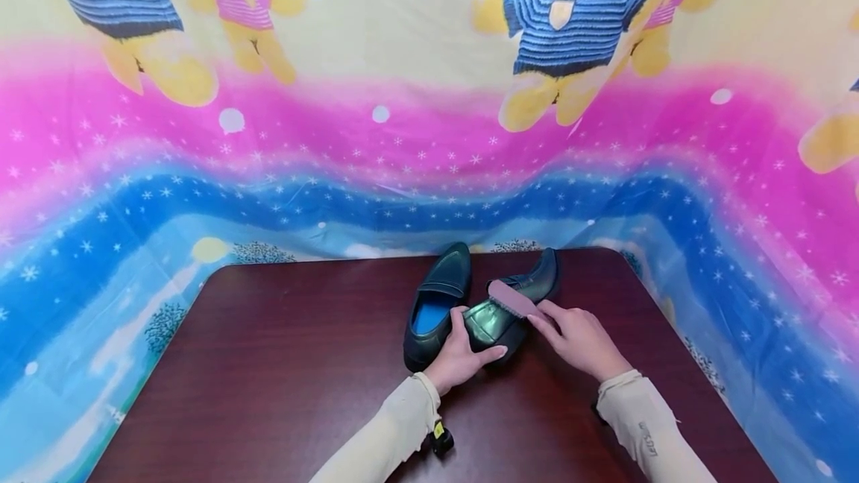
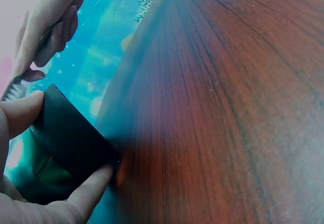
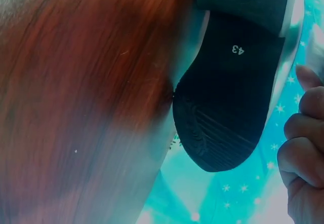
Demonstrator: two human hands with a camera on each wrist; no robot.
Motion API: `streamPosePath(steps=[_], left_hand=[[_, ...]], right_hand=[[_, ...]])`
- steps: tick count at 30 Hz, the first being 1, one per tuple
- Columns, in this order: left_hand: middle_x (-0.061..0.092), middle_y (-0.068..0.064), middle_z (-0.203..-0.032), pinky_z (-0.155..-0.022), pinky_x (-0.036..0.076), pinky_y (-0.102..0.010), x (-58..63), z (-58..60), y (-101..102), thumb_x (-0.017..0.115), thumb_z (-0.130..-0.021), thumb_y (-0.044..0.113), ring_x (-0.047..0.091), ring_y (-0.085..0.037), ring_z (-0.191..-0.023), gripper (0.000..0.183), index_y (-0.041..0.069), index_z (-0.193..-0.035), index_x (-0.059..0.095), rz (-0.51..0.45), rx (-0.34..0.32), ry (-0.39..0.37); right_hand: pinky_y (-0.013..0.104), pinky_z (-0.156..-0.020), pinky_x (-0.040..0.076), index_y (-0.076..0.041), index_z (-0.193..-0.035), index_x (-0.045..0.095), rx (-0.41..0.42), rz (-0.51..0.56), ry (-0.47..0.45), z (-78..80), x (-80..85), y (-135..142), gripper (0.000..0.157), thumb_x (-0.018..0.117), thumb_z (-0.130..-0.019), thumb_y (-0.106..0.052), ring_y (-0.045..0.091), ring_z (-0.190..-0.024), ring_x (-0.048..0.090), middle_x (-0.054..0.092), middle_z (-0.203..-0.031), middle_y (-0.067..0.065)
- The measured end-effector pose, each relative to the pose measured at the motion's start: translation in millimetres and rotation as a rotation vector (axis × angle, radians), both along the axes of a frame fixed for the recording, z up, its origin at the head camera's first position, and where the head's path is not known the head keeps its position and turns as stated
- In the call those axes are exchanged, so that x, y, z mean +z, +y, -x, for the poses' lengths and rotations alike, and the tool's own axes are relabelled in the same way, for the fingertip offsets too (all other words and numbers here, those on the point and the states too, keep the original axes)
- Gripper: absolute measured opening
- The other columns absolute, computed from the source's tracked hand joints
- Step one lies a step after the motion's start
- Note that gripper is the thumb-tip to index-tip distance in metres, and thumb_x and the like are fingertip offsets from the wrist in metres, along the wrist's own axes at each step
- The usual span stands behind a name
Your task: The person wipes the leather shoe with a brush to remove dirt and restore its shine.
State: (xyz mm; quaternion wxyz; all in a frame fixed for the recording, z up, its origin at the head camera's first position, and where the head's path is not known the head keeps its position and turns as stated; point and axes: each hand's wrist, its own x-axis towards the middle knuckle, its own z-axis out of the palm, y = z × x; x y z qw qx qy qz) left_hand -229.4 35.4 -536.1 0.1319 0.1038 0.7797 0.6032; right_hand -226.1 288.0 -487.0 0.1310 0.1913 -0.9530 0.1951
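My left hand (image 1: pixel 459 358) grips the heel end of a dark loafer (image 1: pixel 488 325), which is tipped onto its side. Its thumb and a finger pinch the heel block (image 2: pixel 71 133) in the left wrist view. In my right hand (image 1: pixel 582 340) is a pink shoe brush (image 1: pixel 515 300), bristles down along the shoe's upper. Pale bristles (image 2: pixel 17 89) show beside the left thumb. From the right wrist, the black sole (image 3: pixel 230 97) marked 43 faces the camera, with the right hand's curled fingers (image 3: pixel 304 127) beside it. The brush is hidden there.
A second dark loafer (image 1: pixel 448 274) with a blue insole stands upright just left of the held one. Both are near the far edge of the brown table (image 1: pixel 302 364). A patterned cloth (image 1: pixel 376 133) with printed bears hangs behind and around the table.
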Motion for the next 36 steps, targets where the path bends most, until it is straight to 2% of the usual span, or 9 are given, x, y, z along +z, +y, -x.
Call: streamPosePath(steps=[7,15,20,25,32,36], left_hand=[[0.049,-0.014,-0.145,-0.112,0.045,-0.055,-2.7,1.2,0,0.082,-0.089,0.043,0.051,-0.031,-0.133,0.097,0.014,-0.153,0.016,-0.001,-0.002,0.006],[0.050,-0.014,-0.145,-0.111,0.046,-0.055,-2.3,0.8,-2,0.082,-0.089,0.044,0.051,-0.031,-0.133,0.096,0.015,-0.153,0.017,-0.001,-0.004,0.009],[0.050,-0.014,-0.145,-0.112,0.045,-0.055,-0.9,0.6,-2,0.082,-0.088,0.044,0.050,-0.031,-0.134,0.095,0.017,-0.153,0.017,0.006,0.000,0.009],[0.050,-0.016,-0.145,-0.111,0.045,-0.056,-0.3,-1.3,-1,0.082,-0.089,0.042,0.051,-0.032,-0.134,0.092,0.017,-0.151,0.019,0.013,0.006,0.022],[0.038,-0.015,-0.154,-0.114,0.042,-0.056,-0.8,-9.4,8,0.080,-0.092,0.036,0.044,-0.032,-0.139,0.092,0.016,-0.156,0.017,-0.008,0.053,0.064],[0.044,-0.013,-0.149,-0.111,0.045,-0.054,4.0,-8.6,12,0.082,-0.090,0.037,0.048,-0.030,-0.134,0.091,0.015,-0.154,0.021,-0.007,0.087,0.061]], right_hand=[[0.029,-0.063,0.043,-0.023,-0.103,0.072,-0.007,0.020,-0.011,3.1,-3.6,-2,0.010,0.070,-0.100,-0.033,0.002,-0.054,0.044,0.041,-0.056,-0.016],[0.037,-0.064,0.047,-0.014,-0.116,0.075,-0.128,0.023,0.014,8.0,-3.5,8,0.023,0.071,-0.099,-0.029,0.009,-0.058,0.052,0.052,-0.058,-0.012],[0.047,-0.066,0.054,-0.011,-0.119,0.073,-0.186,0.051,0.006,10.9,-3.8,13,0.028,0.066,-0.103,-0.032,0.018,-0.063,0.063,0.068,-0.070,0.000],[0.053,-0.068,0.055,-0.006,-0.123,0.071,-0.255,0.068,-0.002,12.7,-4.8,21,0.031,0.065,-0.103,-0.030,0.024,-0.065,0.064,0.072,-0.075,0.007],[0.051,-0.068,0.056,-0.006,-0.126,0.069,-0.251,0.071,-0.046,11.1,-4.3,23,0.036,0.062,-0.105,-0.033,0.018,-0.064,0.061,0.070,-0.074,0.004],[0.050,-0.066,0.056,-0.006,-0.124,0.070,-0.248,0.064,-0.025,13.6,-2.6,21,0.034,0.063,-0.104,-0.033,0.018,-0.063,0.060,0.068,-0.072,0.003]])
